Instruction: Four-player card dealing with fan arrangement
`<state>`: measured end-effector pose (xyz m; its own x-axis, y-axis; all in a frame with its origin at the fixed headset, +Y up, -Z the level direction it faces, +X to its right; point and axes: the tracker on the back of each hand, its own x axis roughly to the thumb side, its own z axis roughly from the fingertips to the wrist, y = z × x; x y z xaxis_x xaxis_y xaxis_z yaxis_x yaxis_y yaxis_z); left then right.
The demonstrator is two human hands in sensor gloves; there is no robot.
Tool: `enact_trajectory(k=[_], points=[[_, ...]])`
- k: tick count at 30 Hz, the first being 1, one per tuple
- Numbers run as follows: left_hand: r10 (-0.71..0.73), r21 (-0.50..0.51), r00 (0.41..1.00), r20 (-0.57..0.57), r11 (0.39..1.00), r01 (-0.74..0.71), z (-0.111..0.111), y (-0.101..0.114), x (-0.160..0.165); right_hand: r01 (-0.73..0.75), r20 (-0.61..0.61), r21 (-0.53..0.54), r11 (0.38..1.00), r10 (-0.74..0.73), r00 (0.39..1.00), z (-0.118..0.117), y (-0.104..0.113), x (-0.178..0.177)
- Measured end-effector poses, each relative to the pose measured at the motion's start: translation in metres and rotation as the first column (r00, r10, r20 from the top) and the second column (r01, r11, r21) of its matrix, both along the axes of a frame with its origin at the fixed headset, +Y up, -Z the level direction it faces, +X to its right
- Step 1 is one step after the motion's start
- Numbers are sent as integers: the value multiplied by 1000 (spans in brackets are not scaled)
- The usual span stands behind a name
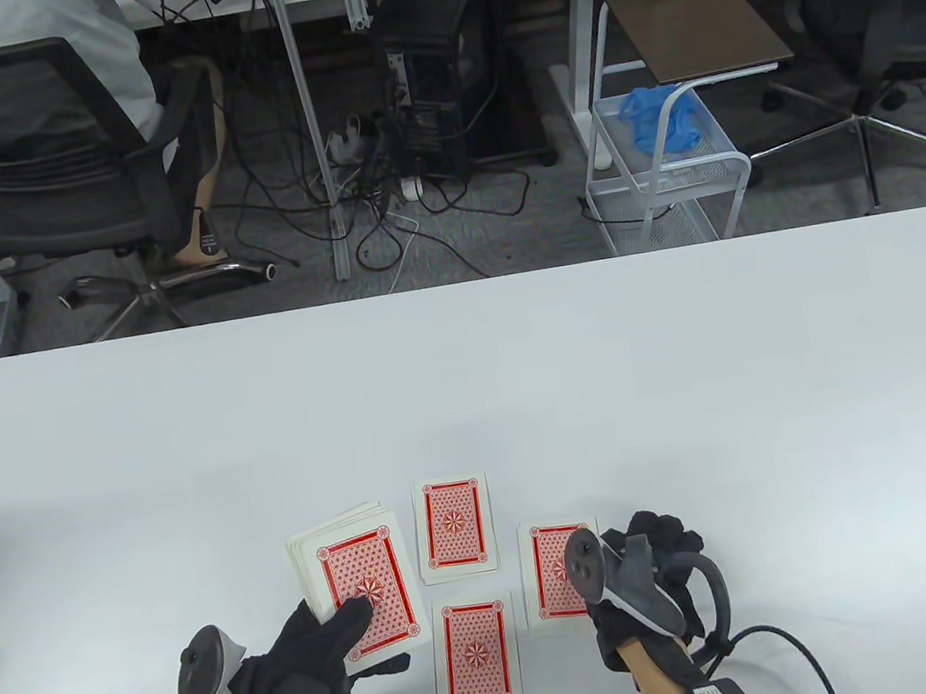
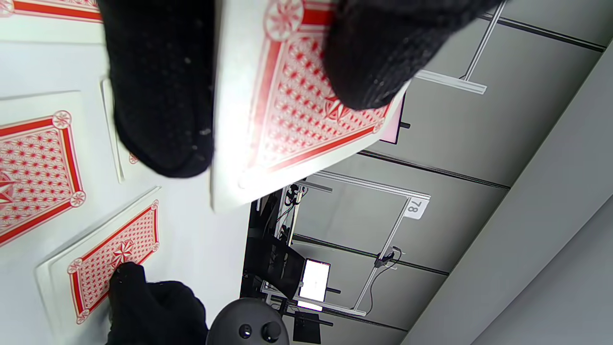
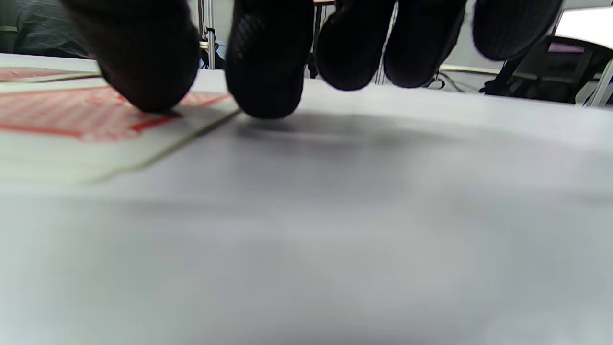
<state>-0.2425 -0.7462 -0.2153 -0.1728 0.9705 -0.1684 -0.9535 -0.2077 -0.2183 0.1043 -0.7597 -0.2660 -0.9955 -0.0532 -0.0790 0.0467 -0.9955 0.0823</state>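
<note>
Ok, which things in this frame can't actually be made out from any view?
- Card faces: every card lies or is held back up.
- Deck count: left hand covers its near end; edges too fine.
- Right-hand card: the tracker hides its right side in the table view.
- Right hand contact: right wrist view blurred.

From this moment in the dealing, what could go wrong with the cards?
1. The left hand holds the deck, whose cards already sit slightly staggered; loosening the hold might spill them.
2. The right hand touches the right card near its edge; lifting away could drag it askew.
3. The far card and near card lie close to each other and to the deck, so later fanning may mix the players' cards.
</note>
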Motion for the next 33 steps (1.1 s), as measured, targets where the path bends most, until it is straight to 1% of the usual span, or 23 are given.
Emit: enact_trajectory(k=[2,3,4,5,6,8,9,11,12,13,14,17,19,21,22,24,26,27,29,30,31,32,33], points=[[-15,-8,1000,2,1000,15,0,-1,2,145,-77,113,983,-136,988,6,15,-9],[-21,-11,1000,9,1000,21,0,-2,4,269,-133,154,951,-250,959,9,24,-15],[-27,-14,999,17,1000,28,0,-3,6,407,-189,185,894,-374,908,15,33,-23],[-31,-18,999,22,999,32,0,-3,8,508,-242,192,839,-461,854,19,40,-29],[-34,-25,999,27,999,34,1,-4,12,653,-328,161,740,-584,742,25,48,-40],[-32,-43,999,10,999,32,5,-4,18,802,-361,101,588,-730,580,37,56,-60],[-35,-48,999,-4,998,35,7,-4,20,824,-370,78,561,-752,546,41,58,-67],[-46,-42,999,-26,998,45,10,-2,25,818,-396,55,573,-739,544,48,63,-83],[-43,-30,999,-11,999,43,10,-1,26,770,-407,75,634,-685,604,50,65,-88],[-31,-27,1000,-1,999,31,10,-1,27,731,-422,122,672,-631,651,51,66,-92],[-15,-40,1000,-5,999,15,11,-1,27,719,-446,175,672,-597,667,52,68,-92],[49,-33,998,39,998,-48,9,-4,29,734,-472,220,642,-588,657,53,70,-90],[92,-38,993,76,995,-90,7,-6,30,770,-472,216,600,-626,620,51,69,-85],[101,-37,989,112,995,-98,5,-8,31,811,-457,169,560,-685,568,47,66,-79],[108,-50,987,117,993,-103,4,-10,31,846,-438,123,519,-737,515,44,63,-74],[105,-65,991,84,993,-100,3,-10,27,923,-375,26,384,-852,365,38,52,-64],[-5,-46,1000,-13,999,5,2,-6,16,961,-299,30,274,-915,271,37,42,-53],[-64,-41,996,-57,997,62,2,-4,11,965,-277,52,255,-925,259,37,38,-47],[-132,-35,983,-129,991,129,3,-1,-3,938,-256,125,323,-903,345,37,31,-35],[-106,-45,983,-152,994,100,4,-1,-11,900,-224,156,406,-873,433,35,28,-29],[-60,-55,985,-161,997,51,4,-2,-15,876,-190,144,461,-856,482,33,26,-27],[-3,-61,984,-177,998,-8,5,-2,-20,843,-142,90,531,-831,538,31,24,-27],[29,-60,980,-194,997,-41,5,-1,-25,816,-104,21,578,-810,577,28,22,-29]])
